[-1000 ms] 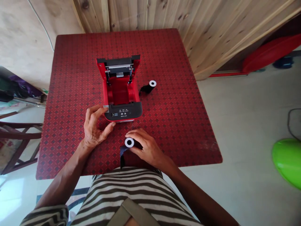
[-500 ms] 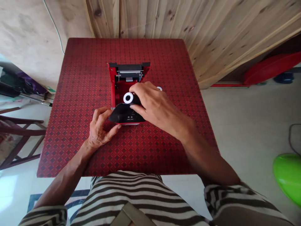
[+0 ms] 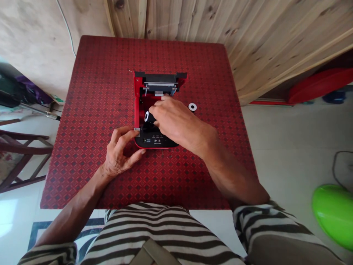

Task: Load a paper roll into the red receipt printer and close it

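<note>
The small red and black receipt printer (image 3: 157, 141) stands on the table with its lid (image 3: 161, 79) raised. My left hand (image 3: 118, 151) grips the front left corner; its fingertips rest at the silver button (image 3: 137, 131) and its thumb lies along the lower front edge. My right hand (image 3: 176, 123) is closed around a black paper roll (image 3: 148, 117) with a white end. That roll is tilted in the red paper bay, its far end hidden by my fingers. A second paper roll (image 3: 192, 107) stands to the right of the printer, partly behind my right hand.
The red patterned table (image 3: 91, 92) backs onto a wooden plank wall (image 3: 182, 22). At the left is a dark wooden chair (image 3: 24, 160), with a metal pole (image 3: 41, 110) above it. A green rounded object (image 3: 333, 215) is on the floor at right.
My right hand has carried the paper roll from the table's near side up into the printer's open bay. Its loose end no longer drapes over the front panel. My left hand stays at the corner.
</note>
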`<state>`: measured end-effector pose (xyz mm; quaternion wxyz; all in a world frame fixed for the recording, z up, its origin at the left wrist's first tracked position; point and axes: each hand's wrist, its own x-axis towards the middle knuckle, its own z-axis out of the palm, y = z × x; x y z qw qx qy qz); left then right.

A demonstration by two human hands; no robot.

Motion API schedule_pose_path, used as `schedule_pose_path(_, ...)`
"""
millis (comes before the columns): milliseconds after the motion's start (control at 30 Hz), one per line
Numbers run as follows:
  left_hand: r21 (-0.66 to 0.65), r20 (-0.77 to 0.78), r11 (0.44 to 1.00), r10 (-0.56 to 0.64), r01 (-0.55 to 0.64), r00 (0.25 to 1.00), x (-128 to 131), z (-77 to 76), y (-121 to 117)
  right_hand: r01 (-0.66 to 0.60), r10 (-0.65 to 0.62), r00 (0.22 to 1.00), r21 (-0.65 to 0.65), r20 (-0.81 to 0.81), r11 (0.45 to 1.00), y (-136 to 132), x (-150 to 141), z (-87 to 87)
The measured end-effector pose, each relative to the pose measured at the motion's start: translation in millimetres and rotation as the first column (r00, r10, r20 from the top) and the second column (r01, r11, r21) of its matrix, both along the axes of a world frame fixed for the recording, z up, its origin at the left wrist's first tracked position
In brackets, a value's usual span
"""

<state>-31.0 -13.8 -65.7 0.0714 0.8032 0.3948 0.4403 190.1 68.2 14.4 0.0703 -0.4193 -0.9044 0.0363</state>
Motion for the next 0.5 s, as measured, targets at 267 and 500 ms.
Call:
schedule_pose_path(267, -0.009, -0.028, 1.0, 0.025, -0.026, 0.999, -0.7, -0.6, -0.6, -0.015, 0.015, 1.0, -0.02, -0.002, 1.0, 14.4, -2.6, -13.1)
schedule_pose_path(500, -0.001, -0.019, 1.0, 0.011, -0.011, 1.0, -0.3, 0.5, -0.3, 0.015, -0.016, 1.0, -0.095, -0.017, 0.995, 22.4, -3.9, -17.4)
